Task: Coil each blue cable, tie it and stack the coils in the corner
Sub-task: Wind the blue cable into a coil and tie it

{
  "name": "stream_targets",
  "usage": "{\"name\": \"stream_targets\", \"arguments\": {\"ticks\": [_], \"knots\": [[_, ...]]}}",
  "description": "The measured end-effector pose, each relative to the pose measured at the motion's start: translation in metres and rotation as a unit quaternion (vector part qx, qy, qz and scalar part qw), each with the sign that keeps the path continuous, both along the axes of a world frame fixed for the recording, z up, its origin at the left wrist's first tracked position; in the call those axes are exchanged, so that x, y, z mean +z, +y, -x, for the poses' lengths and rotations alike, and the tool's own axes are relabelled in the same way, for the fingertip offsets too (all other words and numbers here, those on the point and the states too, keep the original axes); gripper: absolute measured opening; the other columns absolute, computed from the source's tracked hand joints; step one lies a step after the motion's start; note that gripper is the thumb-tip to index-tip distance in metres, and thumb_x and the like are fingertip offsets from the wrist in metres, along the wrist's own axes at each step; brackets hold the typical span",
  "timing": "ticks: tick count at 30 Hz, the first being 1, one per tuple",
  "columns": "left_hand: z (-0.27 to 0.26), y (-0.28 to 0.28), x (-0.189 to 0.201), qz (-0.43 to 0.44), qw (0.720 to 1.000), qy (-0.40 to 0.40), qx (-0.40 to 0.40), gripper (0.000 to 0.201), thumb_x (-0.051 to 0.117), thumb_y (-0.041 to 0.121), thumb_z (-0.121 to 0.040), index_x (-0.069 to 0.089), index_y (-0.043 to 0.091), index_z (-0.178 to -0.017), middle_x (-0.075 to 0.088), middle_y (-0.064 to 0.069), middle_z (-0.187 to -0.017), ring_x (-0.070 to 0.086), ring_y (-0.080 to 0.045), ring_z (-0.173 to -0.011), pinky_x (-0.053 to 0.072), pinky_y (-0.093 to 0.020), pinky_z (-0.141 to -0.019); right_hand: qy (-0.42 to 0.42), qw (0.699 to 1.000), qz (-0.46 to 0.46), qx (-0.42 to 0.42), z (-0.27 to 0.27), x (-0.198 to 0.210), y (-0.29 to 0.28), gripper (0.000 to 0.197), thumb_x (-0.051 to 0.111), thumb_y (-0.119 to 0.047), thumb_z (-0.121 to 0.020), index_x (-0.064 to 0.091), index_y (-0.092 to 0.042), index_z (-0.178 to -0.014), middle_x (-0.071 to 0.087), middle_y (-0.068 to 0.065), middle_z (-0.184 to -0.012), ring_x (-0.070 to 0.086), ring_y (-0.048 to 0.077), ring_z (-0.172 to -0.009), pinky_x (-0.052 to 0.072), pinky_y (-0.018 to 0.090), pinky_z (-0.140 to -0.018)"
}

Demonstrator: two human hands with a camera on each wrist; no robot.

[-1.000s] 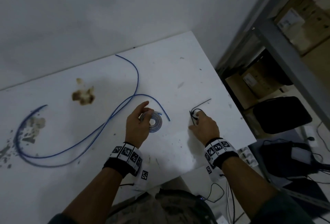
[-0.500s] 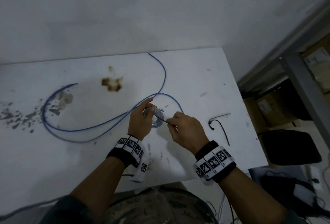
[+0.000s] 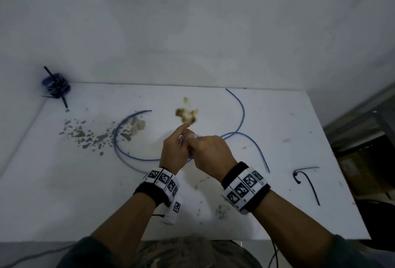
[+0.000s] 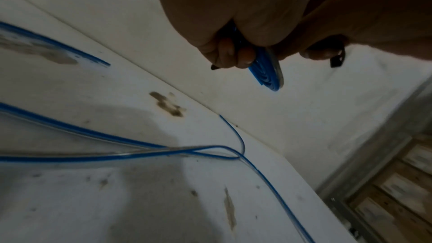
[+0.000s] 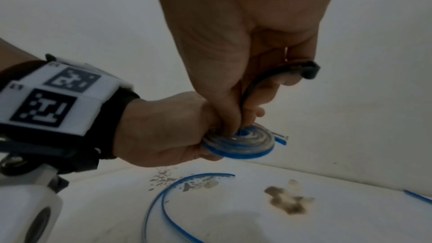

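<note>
White table [image 3: 64,182]: left hand [image 3: 174,152] grips blue coil [image 5: 240,143]; right hand [image 3: 210,156] pinches black tie [image 5: 275,75].

The worktop [image 3: 277,139] is a smooth, matt white board, scuffed and blotched with rough brown stains [image 3: 186,115] toward twelve o'clock and grey flecks [image 3: 85,137] off at ten. The flat coil [image 5: 240,142] looks like smooth, slightly glossy plastic ribbon, blue on one edge and clear on the other, and the loose blue cable [image 3: 242,116] on the board has the same sheen. The black tie [image 5: 280,73] threaded at the coil is smooth matt plastic, as is the spare tie [image 3: 307,179] at three o'clock, while the wrist bands [image 3: 245,186] are black cloth under matt white printed tags.
</note>
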State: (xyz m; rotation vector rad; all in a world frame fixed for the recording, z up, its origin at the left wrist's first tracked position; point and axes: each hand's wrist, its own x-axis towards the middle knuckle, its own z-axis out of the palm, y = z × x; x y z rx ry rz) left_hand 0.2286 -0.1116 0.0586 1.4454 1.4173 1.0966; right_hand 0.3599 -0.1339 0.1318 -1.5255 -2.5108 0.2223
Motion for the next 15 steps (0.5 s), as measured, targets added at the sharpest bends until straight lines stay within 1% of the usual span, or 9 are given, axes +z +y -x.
{"name": "stream_targets", "arguments": {"ticks": [2,4,6,7,8,9,11,13,15], "knots": [[0.023,0.003,0.003,-0.004,1.000,-0.013,0.018,0.034,0.056,0.008,-0.097,0.061,0.018,-0.129,0.068,0.005,-0.100,0.064,-0.006,-0.087,0.052,-0.019,-0.080,0.023,0.999,0.020,0.038,0.013,-0.002,0.000,0.015,0.064,-0.010,-0.077,0.066,-0.014,-0.092,0.070,0.004,-0.079,0.060,0.030,-0.064,0.038,0.030,-0.051],[0.045,0.005,0.004,-0.016,0.999,-0.017,0.025,0.034,0.056,0.008,-0.097,0.060,0.016,-0.130,0.067,0.002,-0.102,0.065,-0.012,-0.090,0.053,-0.018,-0.078,0.016,0.997,0.026,0.072,0.024,-0.002,-0.001,0.026,0.060,-0.010,-0.077,0.068,-0.020,-0.100,0.072,-0.001,-0.091,0.058,0.028,-0.074,0.042,0.033,-0.058],[0.064,0.007,0.002,-0.013,0.999,-0.027,0.027,0.035,0.056,0.009,-0.097,0.058,0.015,-0.132,0.068,0.001,-0.103,0.066,-0.014,-0.087,0.054,-0.020,-0.071,0.021,0.995,0.020,0.099,0.035,0.000,-0.002,0.032,0.059,-0.006,-0.079,0.070,-0.023,-0.104,0.073,-0.004,-0.088,0.058,0.028,-0.072,0.043,0.033,-0.058],[0.072,0.008,0.001,-0.008,0.999,-0.031,0.027,0.035,0.056,0.010,-0.098,0.057,0.015,-0.132,0.068,0.001,-0.103,0.066,-0.014,-0.086,0.053,-0.019,-0.069,0.035,0.993,0.018,0.108,0.040,0.001,-0.002,0.029,0.059,-0.006,-0.082,0.071,-0.022,-0.104,0.073,-0.001,-0.085,0.059,0.029,-0.068,0.046,0.034,-0.056],[0.079,0.009,0.000,-0.006,0.999,-0.032,0.028,0.035,0.057,0.011,-0.098,0.056,0.015,-0.132,0.068,0.003,-0.103,0.066,-0.011,-0.086,0.053,-0.017,-0.070,0.055,0.992,0.020,0.113,0.046,0.002,-0.002,0.023,0.061,-0.009,-0.085,0.072,-0.019,-0.103,0.073,0.002,-0.084,0.061,0.029,-0.067,0.049,0.036,-0.054],[0.086,0.009,-0.001,-0.005,0.999,-0.032,0.028,0.035,0.057,0.011,-0.097,0.056,0.015,-0.132,0.068,0.004,-0.102,0.066,-0.007,-0.088,0.052,-0.015,-0.072,0.076,0.990,0.028,0.113,0.053,0.004,-0.003,0.017,0.062,-0.012,-0.087,0.072,-0.015,-0.101,0.073,0.005,-0.085,0.063,0.029,-0.068,0.051,0.038,-0.056],[0.097,0.008,-0.001,-0.008,0.999,-0.038,0.025,0.034,0.058,0.012,-0.097,0.057,0.015,-0.131,0.068,0.006,-0.101,0.066,-0.002,-0.089,0.052,-0.015,-0.075,0.107,0.986,0.064,0.109,0.067,0.007,-0.005,0.015,0.064,-0.020,-0.091,0.071,-0.011,-0.100,0.071,0.006,-0.089,0.064,0.026,-0.075,0.053,0.039,-0.065],[0.107,0.008,-0.002,-0.010,0.999,-0.044,0.016,0.034,0.058,0.013,-0.098,0.056,0.015,-0.132,0.069,0.003,-0.103,0.066,-0.004,-0.091,0.052,-0.015,-0.075,0.115,0.984,0.088,0.107,0.082,0.006,-0.008,0.017,0.059,-0.021,-0.095,0.069,-0.010,-0.102,0.069,0.007,-0.093,0.061,0.024,-0.079,0.051,0.037,-0.070],[0.115,0.008,-0.002,-0.004,0.999,-0.054,0.008,0.034,0.058,0.013,-0.098,0.056,0.015,-0.132,0.069,0.003,-0.103,0.067,-0.007,-0.092,0.052,-0.015,-0.076,0.109,0.987,0.078,0.094,0.098,0.003,-0.012,0.017,0.053,-0.016,-0.094,0.066,-0.007,-0.100,0.066,0.011,-0.096,0.060,0.027,-0.077,0.049,0.038,-0.068]]}}
